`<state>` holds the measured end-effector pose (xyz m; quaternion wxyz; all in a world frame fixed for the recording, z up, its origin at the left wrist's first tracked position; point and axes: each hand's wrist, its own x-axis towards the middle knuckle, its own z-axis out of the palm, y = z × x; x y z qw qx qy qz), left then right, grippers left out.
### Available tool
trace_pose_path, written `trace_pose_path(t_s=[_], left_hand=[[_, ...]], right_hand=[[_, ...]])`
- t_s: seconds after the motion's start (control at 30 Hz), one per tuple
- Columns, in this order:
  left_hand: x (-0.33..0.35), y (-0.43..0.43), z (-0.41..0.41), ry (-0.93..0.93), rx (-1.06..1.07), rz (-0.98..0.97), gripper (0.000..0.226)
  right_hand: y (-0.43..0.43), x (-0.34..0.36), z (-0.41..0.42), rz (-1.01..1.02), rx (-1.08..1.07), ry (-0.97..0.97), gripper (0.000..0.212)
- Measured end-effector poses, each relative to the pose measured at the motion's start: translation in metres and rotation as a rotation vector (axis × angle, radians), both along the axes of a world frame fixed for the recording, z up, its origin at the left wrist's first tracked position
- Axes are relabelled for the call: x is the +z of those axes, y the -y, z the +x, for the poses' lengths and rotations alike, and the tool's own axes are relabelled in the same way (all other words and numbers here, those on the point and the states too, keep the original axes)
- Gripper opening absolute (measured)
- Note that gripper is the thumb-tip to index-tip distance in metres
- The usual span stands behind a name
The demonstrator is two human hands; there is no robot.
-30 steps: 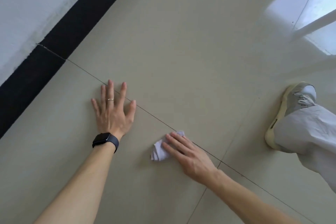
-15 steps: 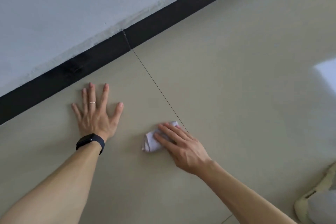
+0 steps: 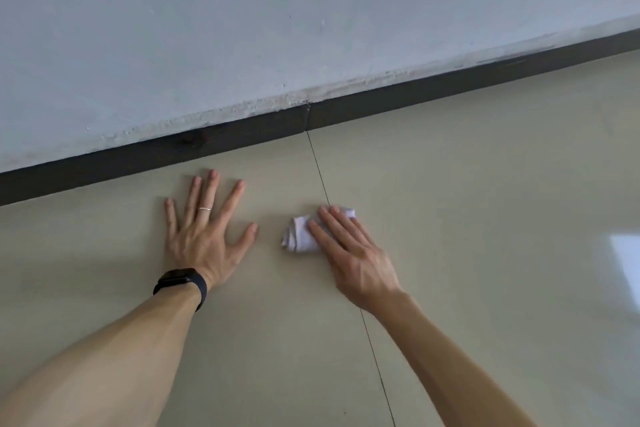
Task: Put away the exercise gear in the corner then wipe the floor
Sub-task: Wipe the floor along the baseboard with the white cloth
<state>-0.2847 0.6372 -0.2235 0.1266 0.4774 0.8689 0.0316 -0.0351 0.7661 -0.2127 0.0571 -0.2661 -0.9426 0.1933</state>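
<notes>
- Wiping is the step in hand: the right hand (image 3: 360, 255) is lying flat over a crumpled pale cloth (image 3: 300, 231), its fingers (image 3: 334, 229) stretched out and pressing down rather than curling round it, likely so the cloth is spreading under the palm and rubbing the floor (image 3: 485, 201).
- The cloth is sitting on the beige floor tiles, right at the thin grout line (image 3: 320, 177), a short way out from the dark skirting board (image 3: 242, 139) at the foot of the white wall (image 3: 277, 28).
- The left hand (image 3: 204, 232) is resting palm-down on the floor beside the cloth, not touching it; its fingers are splayed and holding nothing, seemingly propping the leaning body.
- A black watch (image 3: 181, 282) is sitting on the left wrist and a thin ring (image 3: 205, 209) on one finger.
- No exercise gear is showing in this view, so that part cannot be judged from here.
</notes>
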Motion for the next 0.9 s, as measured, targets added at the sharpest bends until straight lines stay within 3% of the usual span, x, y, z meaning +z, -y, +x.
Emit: trace_pose_path(t_s=[0.03, 0.1, 0.17, 0.23, 0.3, 0.33, 0.47, 0.5, 0.57, 0.67, 0.73, 0.8, 0.9], left_hand=[[0.0, 0.0, -0.001, -0.004, -0.001, -0.008, 0.074], [-0.002, -0.001, -0.002, -0.016, -0.008, -0.018, 0.074], [-0.004, 0.0, -0.003, -0.02, -0.005, -0.01, 0.075], [-0.005, 0.001, -0.003, -0.018, -0.006, -0.005, 0.075], [-0.005, 0.0, -0.003, -0.019, -0.005, -0.005, 0.075], [-0.005, 0.0, -0.003, -0.018, -0.002, -0.005, 0.075], [-0.004, -0.001, -0.003, -0.017, 0.002, -0.007, 0.076], [-0.005, 0.0, -0.003, -0.019, 0.001, -0.004, 0.076], [-0.005, 0.0, -0.004, -0.021, 0.004, 0.011, 0.076], [-0.005, -0.001, -0.003, -0.021, -0.002, 0.032, 0.076], [-0.005, -0.001, -0.003, -0.025, -0.005, 0.019, 0.076], [-0.004, -0.001, -0.004, -0.026, 0.0, 0.01, 0.076], [-0.003, -0.001, -0.003, -0.029, -0.006, 0.019, 0.077]], right_hand=[[-0.028, -0.002, 0.003, 0.018, -0.054, 0.009, 0.057], [-0.093, -0.006, 0.006, 0.063, -0.391, 0.046, 0.052], [-0.152, 0.0, -0.002, -0.06, -0.88, 0.075, 0.055], [-0.175, 0.0, -0.032, -0.215, -1.186, 0.103, 0.062], [-0.156, -0.005, -0.068, -0.128, -1.114, 0.105, 0.066], [-0.136, -0.007, -0.082, -0.038, -0.966, 0.103, 0.067], [-0.072, 0.003, -0.07, 0.026, -0.082, 0.221, 0.059], [-0.082, 0.008, -0.058, 0.054, 0.041, 0.21, 0.056], [-0.119, 0.009, -0.038, 0.15, -0.025, 0.223, 0.053], [-0.172, 0.011, -0.038, 0.003, -0.706, 0.271, 0.058], [-0.163, 0.011, -0.063, -0.104, -0.891, 0.21, 0.059], [-0.114, 0.004, -0.086, -0.033, -0.638, 0.098, 0.054], [-0.013, 0.005, -0.086, 0.04, 0.012, 0.085, 0.054]])
